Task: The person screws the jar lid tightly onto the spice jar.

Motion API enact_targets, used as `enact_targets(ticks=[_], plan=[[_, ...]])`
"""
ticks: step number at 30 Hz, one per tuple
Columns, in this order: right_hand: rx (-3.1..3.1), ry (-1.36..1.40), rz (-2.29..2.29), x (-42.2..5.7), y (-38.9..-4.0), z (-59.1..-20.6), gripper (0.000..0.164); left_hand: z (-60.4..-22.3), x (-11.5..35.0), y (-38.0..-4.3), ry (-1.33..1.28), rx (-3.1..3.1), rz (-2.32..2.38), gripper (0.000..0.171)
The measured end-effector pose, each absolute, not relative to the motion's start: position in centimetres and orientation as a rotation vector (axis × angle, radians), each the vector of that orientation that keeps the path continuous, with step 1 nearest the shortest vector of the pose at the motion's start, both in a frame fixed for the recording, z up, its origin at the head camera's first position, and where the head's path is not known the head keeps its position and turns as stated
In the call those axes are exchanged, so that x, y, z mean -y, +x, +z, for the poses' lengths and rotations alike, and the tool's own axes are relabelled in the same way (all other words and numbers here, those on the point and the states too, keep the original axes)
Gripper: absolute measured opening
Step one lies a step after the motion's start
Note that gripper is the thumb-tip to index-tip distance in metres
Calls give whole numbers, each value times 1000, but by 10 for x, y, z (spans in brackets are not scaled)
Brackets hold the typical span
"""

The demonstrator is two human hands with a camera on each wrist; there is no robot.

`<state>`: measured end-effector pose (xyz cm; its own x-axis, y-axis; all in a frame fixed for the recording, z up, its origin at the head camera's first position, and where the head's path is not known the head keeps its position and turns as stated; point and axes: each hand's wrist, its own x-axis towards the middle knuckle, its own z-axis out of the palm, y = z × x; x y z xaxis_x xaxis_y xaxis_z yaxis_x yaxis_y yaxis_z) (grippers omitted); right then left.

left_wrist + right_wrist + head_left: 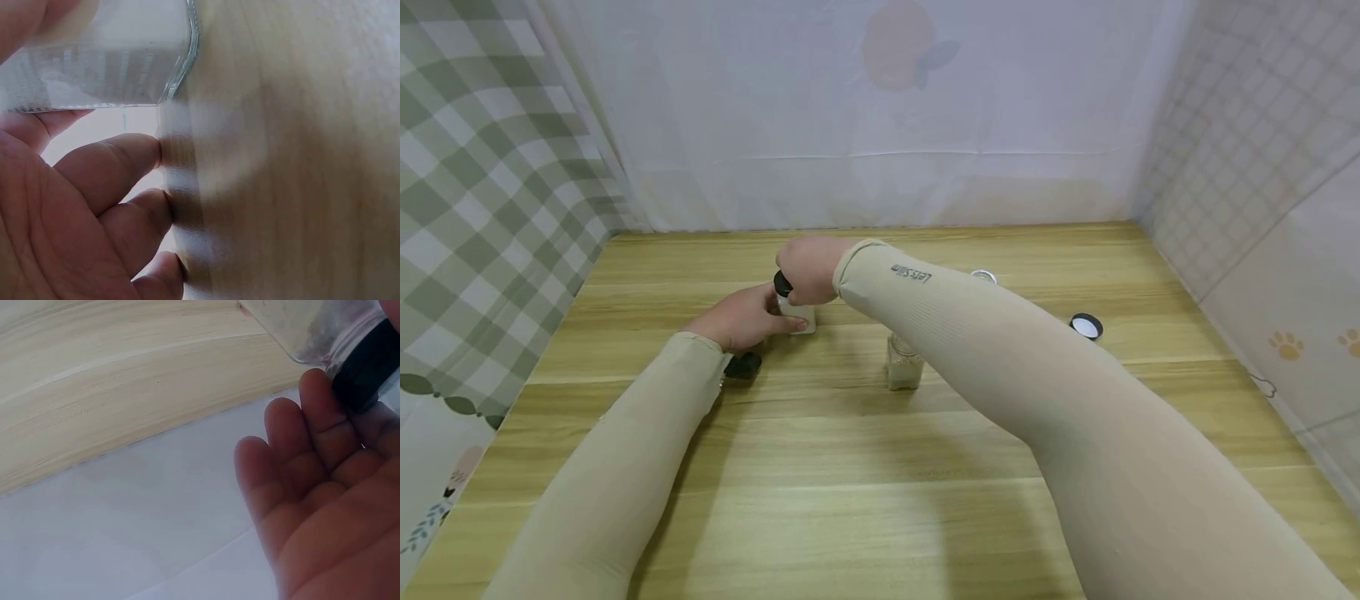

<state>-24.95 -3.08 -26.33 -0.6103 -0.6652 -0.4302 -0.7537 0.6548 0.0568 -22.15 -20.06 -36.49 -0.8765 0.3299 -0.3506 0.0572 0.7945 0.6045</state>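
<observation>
Black cap (782, 283) pinched in right hand (815, 268), spare fingers (287, 428) half-extended; glass jar (801, 318) gripped by left hand (741, 317), other fingers (137, 228) loosely bent. Jar on tabletop (820, 500). Right arm (1000, 358) angled across, partly masking second jar (903, 371).

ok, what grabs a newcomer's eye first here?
Probably the cream right sleeve, sweeping from lower right to left of centre. There the left hand holds a glass jar while the right hand grips its black lid. A second jar stands near centre, partly hidden by that sleeve; an upturned lid lies farther right.
</observation>
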Motion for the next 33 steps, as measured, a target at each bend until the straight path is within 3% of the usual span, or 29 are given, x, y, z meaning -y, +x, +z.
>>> enact_targets(ticks=[26, 33], plan=[[-2489, -1169, 277, 29, -250, -265, 29, -366, 201, -223, 324, -2541, 851, 73], [-2486, -1162, 258, 29, -249, -265, 34, -367, 201, -224, 323, -2542, 859, 74]])
